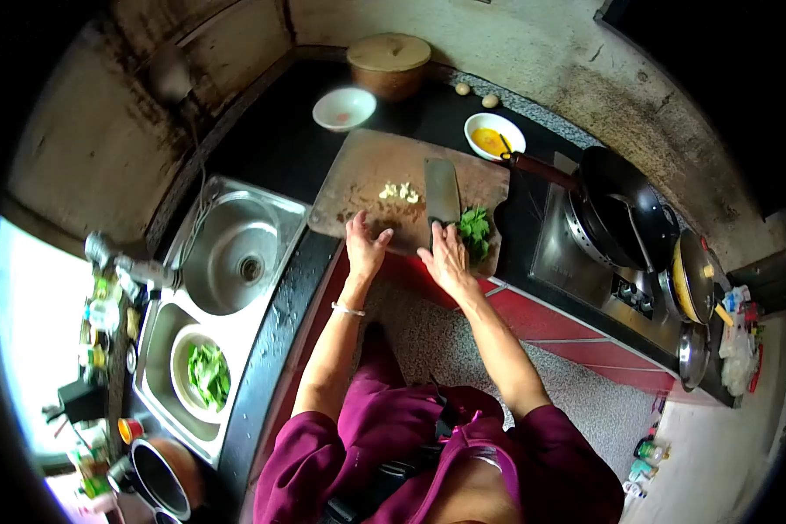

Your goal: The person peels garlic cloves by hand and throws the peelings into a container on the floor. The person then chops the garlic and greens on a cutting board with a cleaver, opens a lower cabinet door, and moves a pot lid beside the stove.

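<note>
A wooden cutting board [349, 175] lies on the dark counter. Small pale chopped pieces [399, 192] sit near its middle. To their right a cleaver [442, 188] rests flat, its blade pointing away from me. My right hand [446, 253] is at the handle end of the cleaver, fingers spread over it; the handle is mostly hidden. Beside that hand, on the board's right part, is a bunch of green leaves [474, 229]. My left hand [366, 244] is at the board's near edge, fingers apart and nothing in it.
Behind the board are a white bowl [345, 109], a lidded pot [389, 65], two eggs and a bowl of yellow liquid [494, 136]. A double sink [236, 253] with a bowl of greens is at left. A wok [624, 205] on the stove stands right, its handle reaching toward the board.
</note>
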`<state>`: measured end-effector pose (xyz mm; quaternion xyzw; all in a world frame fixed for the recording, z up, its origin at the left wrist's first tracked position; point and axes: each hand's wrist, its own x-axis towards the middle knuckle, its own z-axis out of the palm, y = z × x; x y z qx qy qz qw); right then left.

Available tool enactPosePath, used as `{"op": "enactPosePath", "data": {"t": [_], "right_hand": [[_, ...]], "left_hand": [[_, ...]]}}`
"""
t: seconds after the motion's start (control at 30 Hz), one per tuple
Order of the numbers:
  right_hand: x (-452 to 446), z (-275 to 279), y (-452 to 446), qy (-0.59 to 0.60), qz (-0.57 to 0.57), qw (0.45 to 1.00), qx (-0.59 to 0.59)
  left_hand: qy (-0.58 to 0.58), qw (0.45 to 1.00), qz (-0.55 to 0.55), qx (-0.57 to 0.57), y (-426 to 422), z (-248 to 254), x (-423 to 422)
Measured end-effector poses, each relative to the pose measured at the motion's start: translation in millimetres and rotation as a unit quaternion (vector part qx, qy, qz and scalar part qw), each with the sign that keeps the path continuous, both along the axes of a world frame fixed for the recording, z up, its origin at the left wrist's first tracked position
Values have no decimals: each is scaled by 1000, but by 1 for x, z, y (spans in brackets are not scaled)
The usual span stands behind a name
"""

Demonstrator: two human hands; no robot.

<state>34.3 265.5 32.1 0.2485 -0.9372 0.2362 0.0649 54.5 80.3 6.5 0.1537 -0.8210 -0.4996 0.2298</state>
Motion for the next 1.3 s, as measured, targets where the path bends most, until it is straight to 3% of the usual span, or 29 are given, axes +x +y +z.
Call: {"op": "enactPosePath", "data": {"t": [0.03, 0.1, 0.17, 0.27, 0.37, 0.47, 0.53, 0.6, 0.77, 0.83, 0.87, 0.9, 0.97, 1.0, 1.03, 1.1, 1.3], "right_hand": [[-1, 0, -4, -3, -19, 1000, 14], [-8, 5, -8, -14, -22, 999, 21], [-12, 11, -13, -27, -24, 999, -2], [-17, 24, -23, -111, -77, 991, -10], [-20, 21, -21, -100, -90, 974, -181], [-29, 25, -18, -171, -184, 930, -267], [-38, 23, -13, -176, -176, 921, -300], [-34, 38, -7, -320, -188, 830, -416], [-31, 35, 11, -260, -99, 827, -488], [-27, 45, 15, -137, -48, 881, -451], [-24, 55, 14, -200, -48, 833, -514], [-29, 59, 15, -206, -47, 831, -515], [-48, 62, 13, -281, -112, 873, -383], [-58, 55, 11, -243, -79, 904, -344], [-59, 48, 3, -251, -103, 895, -354], [-60, 44, 4, -80, -46, 960, -265], [-43, 49, 11, -156, -29, 955, -250]], "left_hand": [[-1, 1000, -11, 4, -2, -3, -15], [-2, 982, 11, -187, -3, -4, -44], [-64, 969, -8, -240, -1, -2, -63], [-53, 966, -33, -253, 1, 4, -78], [-77, 966, -71, -236, 9, 5, -91], [-57, 966, -85, -236, 16, 0, -102], [-23, 967, -100, -231, 17, 1, -110], [-1, 962, -139, -233, 12, -1, -119], [53, 933, -296, -196, -1, -3, -129], [66, 926, -321, -188, -8, 8, -127], [76, 926, -303, -213, -10, 11, -125], [83, 926, -285, -236, -8, 14, -121], [70, 934, -256, -240, -5, 21, -111], [53, 952, -216, -211, -2, 22, -108], [35, 967, -176, -181, 2, 23, -105], [20, 966, -163, -201, 9, 19, -106], [43, 953, -160, -254, 9, 1, -113]]}}
